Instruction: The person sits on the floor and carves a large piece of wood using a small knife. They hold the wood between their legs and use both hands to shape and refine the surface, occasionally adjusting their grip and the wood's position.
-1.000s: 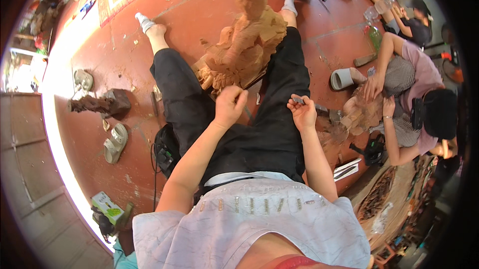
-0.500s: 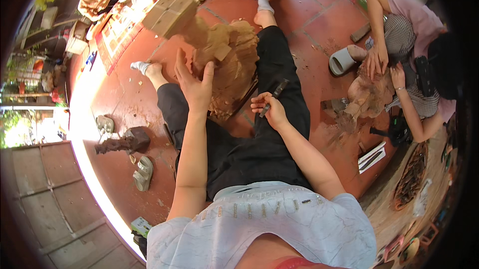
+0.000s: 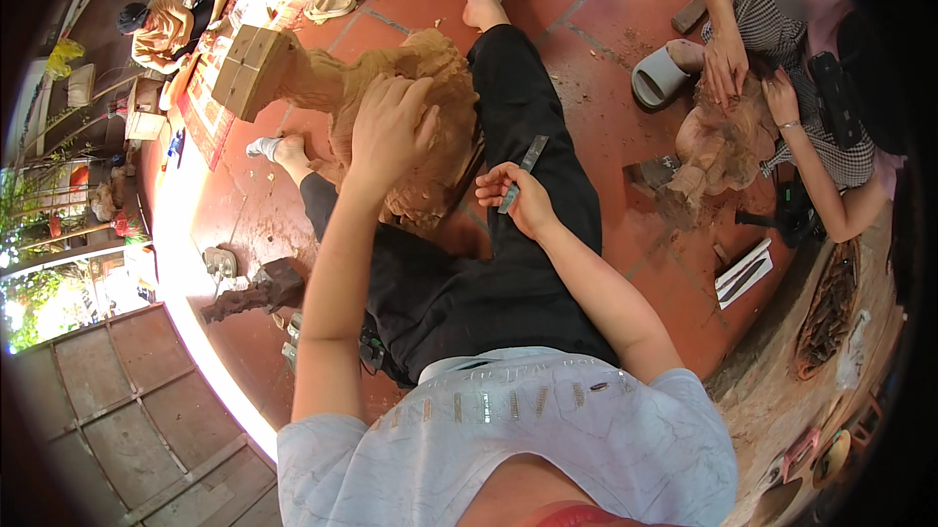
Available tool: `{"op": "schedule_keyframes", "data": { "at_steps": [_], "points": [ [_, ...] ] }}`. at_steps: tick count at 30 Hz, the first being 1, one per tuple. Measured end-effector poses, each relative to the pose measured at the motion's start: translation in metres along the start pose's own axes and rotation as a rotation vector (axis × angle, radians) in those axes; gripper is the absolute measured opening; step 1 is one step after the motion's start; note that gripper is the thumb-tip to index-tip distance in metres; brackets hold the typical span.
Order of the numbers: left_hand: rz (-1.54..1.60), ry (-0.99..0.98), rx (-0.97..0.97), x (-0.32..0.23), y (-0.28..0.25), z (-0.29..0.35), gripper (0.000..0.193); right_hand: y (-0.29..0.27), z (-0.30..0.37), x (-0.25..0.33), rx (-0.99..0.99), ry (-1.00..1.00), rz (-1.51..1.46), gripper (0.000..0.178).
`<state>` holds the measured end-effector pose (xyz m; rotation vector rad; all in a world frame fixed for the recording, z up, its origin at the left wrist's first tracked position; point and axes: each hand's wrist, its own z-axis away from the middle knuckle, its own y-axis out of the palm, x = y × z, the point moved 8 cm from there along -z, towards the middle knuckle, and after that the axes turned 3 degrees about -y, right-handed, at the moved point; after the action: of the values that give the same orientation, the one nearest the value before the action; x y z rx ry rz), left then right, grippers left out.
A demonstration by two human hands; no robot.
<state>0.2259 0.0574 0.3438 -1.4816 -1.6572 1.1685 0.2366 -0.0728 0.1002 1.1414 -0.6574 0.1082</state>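
Observation:
A large brown wood carving (image 3: pixel 420 73) with a square block at one end lies between my legs. My left hand (image 3: pixel 391 131) rests on the carving with its fingers bent over the wood. In my right hand (image 3: pixel 523 197), above my right thigh, is a flat dark metal chisel (image 3: pixel 533 158), held between thumb and fingers at a slant. Its lower part is partly covered by the hand.
A co-worker on the right handles another wood carving (image 3: pixel 718 146). A grey slide sandal (image 3: pixel 660 75) is on that person's foot. To the left lie a dark wooden piece (image 3: pixel 264 290) and sandals (image 3: pixel 221 261). White paper with tools (image 3: pixel 745 273) lies at the right.
My left hand has come down from the air onto the carving. The carving's block end has shifted left and down in view. My right hand still holds the chisel, now turned more upright.

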Motion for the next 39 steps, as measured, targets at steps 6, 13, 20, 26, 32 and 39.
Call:
{"op": "schedule_keyframes", "data": {
  "at_steps": [6, 13, 20, 26, 32, 39],
  "points": [
    [-0.147, 0.022, 0.219, 0.009, 0.026, -0.008, 0.023, 0.007, 0.008, 0.016, 0.017, -0.028, -0.128, 0.031],
    [0.134, -0.080, -0.153, -0.009, -0.022, 0.030, 0.032, 0.000, 0.003, 0.009, 0.013, -0.041, -0.051, 0.031],
    [0.245, -0.609, -0.566, 0.077, -0.042, 0.150, 0.044, 0.033, -0.063, 0.089, -0.105, -0.316, 0.407, 0.032],
    [0.780, -0.911, -0.705, 0.132, -0.010, 0.209, 0.057, 0.070, -0.168, 0.140, -0.145, -0.390, 0.873, 0.035],
    [0.801, -0.931, -0.701, 0.117, 0.012, 0.184, 0.054, 0.087, -0.241, 0.133, 0.007, -0.458, 1.063, 0.036],
    [0.601, -0.979, -0.854, 0.116, 0.026, 0.173, 0.036, 0.110, -0.268, 0.120, 0.149, -0.062, 1.329, 0.035]
  ]
}}
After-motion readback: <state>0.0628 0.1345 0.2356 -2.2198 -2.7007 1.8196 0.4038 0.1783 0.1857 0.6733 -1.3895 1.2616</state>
